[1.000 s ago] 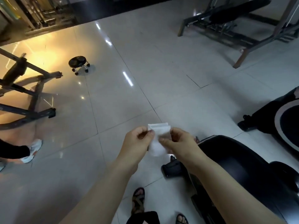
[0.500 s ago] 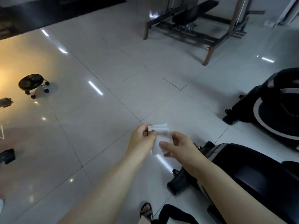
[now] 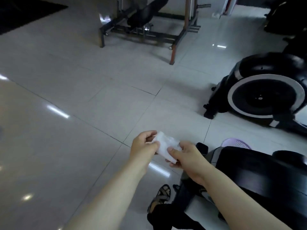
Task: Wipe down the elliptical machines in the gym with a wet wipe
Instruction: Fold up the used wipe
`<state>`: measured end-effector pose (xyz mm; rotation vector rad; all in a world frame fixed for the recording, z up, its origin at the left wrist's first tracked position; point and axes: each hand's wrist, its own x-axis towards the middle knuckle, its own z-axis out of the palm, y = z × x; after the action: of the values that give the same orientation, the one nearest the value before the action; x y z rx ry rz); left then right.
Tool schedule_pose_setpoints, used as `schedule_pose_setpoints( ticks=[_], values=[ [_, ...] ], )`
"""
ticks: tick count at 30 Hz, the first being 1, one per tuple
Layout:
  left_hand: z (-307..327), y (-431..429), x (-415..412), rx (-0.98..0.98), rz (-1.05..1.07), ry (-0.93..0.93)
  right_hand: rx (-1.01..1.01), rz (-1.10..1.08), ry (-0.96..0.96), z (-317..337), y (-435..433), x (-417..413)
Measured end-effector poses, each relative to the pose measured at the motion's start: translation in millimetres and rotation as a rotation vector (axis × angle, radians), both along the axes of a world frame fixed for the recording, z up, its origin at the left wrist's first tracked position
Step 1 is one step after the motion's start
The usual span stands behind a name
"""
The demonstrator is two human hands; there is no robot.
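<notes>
Wet wipe (image 3: 163, 145), white and partly folded, is being held between both hands just left of the near elliptical machine (image 3: 257, 180), above the glossy tiled floor (image 3: 83, 113). The left hand (image 3: 142, 147) is pinching the wipe's upper left edge with thumb and curled fingers. The right hand (image 3: 187, 158) is pinching its lower right edge, thumb lying on top and fingers tucked beneath. The wipe is spanning the gap between them, apart from the machine. The near machine's black housing is filling the lower right corner, under the right forearm. Just beyond that housing a lilac perforated plastic object (image 3: 237, 143) is lying on the floor; what it is cannot be told. Farther beyond the near machine, a second elliptical machine (image 3: 265, 97) with a white-ringed black flywheel cover is standing on the tiles. Well beyond and left of the near machine, a metal-framed weight bench (image 3: 146, 19) with a black pad is standing. Close by the near machine's left side, the person's sandalled foot (image 3: 162, 196) is resting on the floor.
</notes>
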<state>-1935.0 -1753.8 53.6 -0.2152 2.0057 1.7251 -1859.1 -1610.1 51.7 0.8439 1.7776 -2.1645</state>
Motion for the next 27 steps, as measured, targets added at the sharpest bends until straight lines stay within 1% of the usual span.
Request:
schedule_pose_setpoints(
  ticks=[2,6,10,13,16,18,21,25,27],
  values=[
    [-3,23,-32,-0.031,-0.115,-0.019,-0.017,-0.021,-0.017,-11,19,-21],
    [-8,69,-84,-0.086,-0.29,-0.062,0.01,-0.161,-0.05,-29,57,-58],
    [-21,118,-131,-0.119,-0.41,-0.055,0.014,-0.29,-0.103,-35,88,-89],
    [-23,153,-158,-0.126,-0.491,-0.041,-0.007,-0.389,-0.094,-33,107,-107],
    [-27,191,-186,-0.132,-0.611,0.022,-0.014,-0.495,-0.109,-39,131,-125],
    [-28,208,-200,-0.136,-0.651,0.072,-0.007,-0.533,-0.118,-41,142,-135],
    [-29,244,-233,-0.148,-0.769,0.13,-0.04,-0.679,-0.137,-45,163,-160],
    [-28,293,-281,-0.168,-0.999,0.23,-0.026,-0.854,-0.228,-48,189,-198],
    [-27,314,-300,-0.198,-1.134,0.257,-0.051,-0.966,-0.256,-48,197,-216]
  ],
)
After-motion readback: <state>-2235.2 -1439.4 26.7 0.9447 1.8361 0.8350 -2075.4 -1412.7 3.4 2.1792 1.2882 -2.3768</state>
